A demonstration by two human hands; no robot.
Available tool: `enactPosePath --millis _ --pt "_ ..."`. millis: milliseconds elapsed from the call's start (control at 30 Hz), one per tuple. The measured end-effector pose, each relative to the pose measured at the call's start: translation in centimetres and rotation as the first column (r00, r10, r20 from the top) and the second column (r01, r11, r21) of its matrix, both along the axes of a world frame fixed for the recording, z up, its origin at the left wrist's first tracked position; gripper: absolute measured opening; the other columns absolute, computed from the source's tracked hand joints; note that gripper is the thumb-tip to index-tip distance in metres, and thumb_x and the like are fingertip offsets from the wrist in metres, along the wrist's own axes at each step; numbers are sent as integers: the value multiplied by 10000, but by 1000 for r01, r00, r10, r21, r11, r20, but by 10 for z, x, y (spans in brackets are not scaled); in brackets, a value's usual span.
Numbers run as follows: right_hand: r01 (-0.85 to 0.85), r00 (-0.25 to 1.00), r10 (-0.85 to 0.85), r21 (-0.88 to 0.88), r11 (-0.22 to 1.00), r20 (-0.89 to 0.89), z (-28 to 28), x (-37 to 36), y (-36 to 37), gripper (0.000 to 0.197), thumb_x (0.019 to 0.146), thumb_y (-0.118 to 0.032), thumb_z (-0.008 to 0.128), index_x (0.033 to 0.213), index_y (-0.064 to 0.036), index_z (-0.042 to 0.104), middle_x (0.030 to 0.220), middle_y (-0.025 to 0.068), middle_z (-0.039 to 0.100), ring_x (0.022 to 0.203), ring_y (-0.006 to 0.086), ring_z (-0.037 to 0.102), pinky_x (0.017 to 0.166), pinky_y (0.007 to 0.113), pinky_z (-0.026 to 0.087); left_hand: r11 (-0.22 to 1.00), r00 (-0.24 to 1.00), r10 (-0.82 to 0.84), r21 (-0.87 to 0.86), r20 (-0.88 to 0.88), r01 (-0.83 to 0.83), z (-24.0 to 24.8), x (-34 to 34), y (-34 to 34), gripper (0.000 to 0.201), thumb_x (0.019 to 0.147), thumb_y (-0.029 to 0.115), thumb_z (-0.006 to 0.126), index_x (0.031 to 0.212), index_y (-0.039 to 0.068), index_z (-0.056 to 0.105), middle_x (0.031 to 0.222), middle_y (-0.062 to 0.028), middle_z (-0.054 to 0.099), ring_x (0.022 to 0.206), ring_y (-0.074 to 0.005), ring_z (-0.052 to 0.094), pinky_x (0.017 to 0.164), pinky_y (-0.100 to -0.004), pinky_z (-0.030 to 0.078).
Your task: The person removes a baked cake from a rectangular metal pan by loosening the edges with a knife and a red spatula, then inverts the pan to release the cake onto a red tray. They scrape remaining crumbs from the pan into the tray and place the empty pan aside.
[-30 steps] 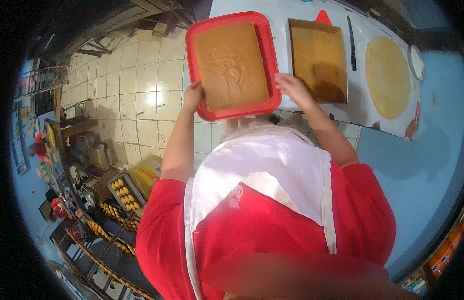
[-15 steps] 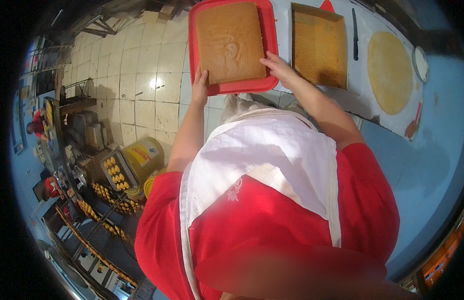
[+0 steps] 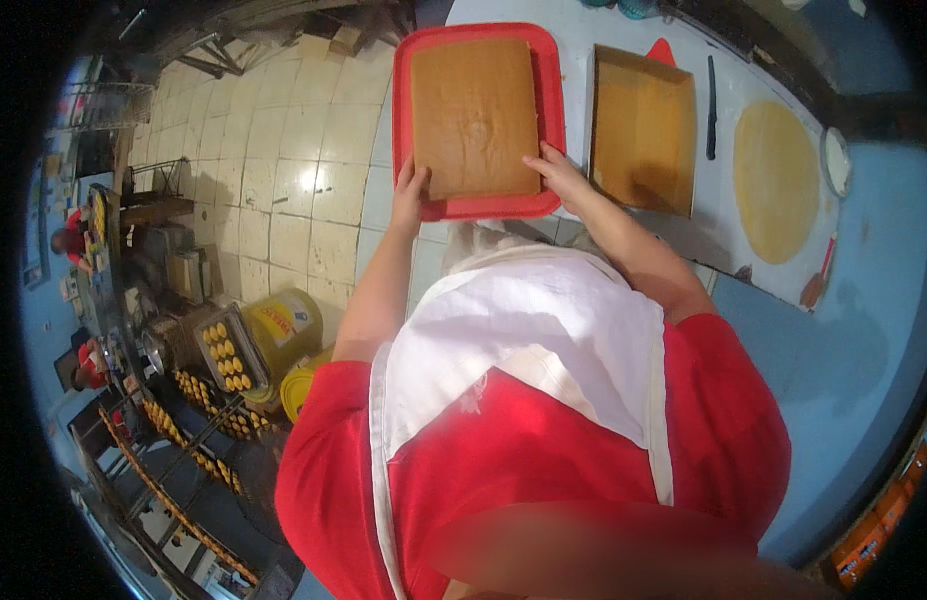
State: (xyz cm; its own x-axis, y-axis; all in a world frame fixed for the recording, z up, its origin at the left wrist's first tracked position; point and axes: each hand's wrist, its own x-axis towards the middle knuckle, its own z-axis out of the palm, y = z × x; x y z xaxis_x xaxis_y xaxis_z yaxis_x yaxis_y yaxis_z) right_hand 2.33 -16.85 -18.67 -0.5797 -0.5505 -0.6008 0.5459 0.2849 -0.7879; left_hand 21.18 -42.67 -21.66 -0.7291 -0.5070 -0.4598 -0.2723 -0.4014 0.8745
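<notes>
A square brown sponge cake (image 3: 473,110) lies flat on a red tray (image 3: 403,100) in front of me. My left hand (image 3: 410,190) is closed on the tray's near left side, its fingers reaching over the rim. At the near right, my right hand (image 3: 563,180) grips the opposite rim, with the thumb resting close to the cake's edge. Just right of the tray stands a rectangular baking pan (image 3: 640,130) with a tan, stained inside. Beyond it lie a black knife (image 3: 711,110) and a flat, pale yellow oval sheet (image 3: 776,180).
The worktable (image 3: 703,235) has a white bowl (image 3: 837,160) at its right edge and a brush (image 3: 813,290) near its corner. Far left, a tray of yellow pastries (image 3: 226,350) sits by a yellow drum (image 3: 283,325). Two people in red (image 3: 71,240) are farther off.
The whole view has shifted, so tray, cake and pan appear lower in the picture. Both hands keep hold of the tray. My right fingers have shifted slightly along its rim.
</notes>
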Motion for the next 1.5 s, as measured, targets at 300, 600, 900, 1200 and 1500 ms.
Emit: enactPosePath --millis 300,600,900,1200,1500 --pt "165 975 -161 15 986 -151 4 -117 -66 983 989 -457 731 1681 41 242 1742 243 290 1612 321 293 1290 424 267 990 986 -38 125 -165 59 -5 -115 -85 768 1103 387 586 1693 18 262 1740 -110 333 1604 -254 306 1296 -399 252" --pt "148 986 -164 -266 952 -36 -12 -159 -117 763 1004 -395 723 1608 -17 449 1581 199 546 1444 308 528 1185 413 431 972 975 -78 201 -207 120 -33 -188 -124 681 1093 442 599 1621 43 438 1595 -106 542 1498 -265 472 1263 -401 321" --pt "171 595 -64 49 984 -801 4 -162 -14 661 993 -284 778 1569 -72 531 1650 184 467 1413 319 567 1156 411 472 696 997 -77 -717 -27 35 18 -203 -106 831 993 307 762 1660 17 359 1702 -230 365 1555 -347 382 1258 -452 330" --pt "644 471 453 646 410 -757 2 -196 217 529 913 -338 787 1350 -58 683 1315 195 709 1243 401 644 1089 522 493 862 853 -506 -28 -124 507 112 -166 65 489 1054 153 652 1530 64 585 1480 -72 642 1385 -205 557 1176 -366 420" --pt "176 787 224 556 812 -575 -12 -192 265 399 967 -370 714 1053 19 738 958 268 753 918 416 751 802 517 572 598 561 -765 23 318 801 66 -107 238 640 1010 411 726 1479 -7 602 1383 -145 706 1241 -235 652 1101 -385 482"
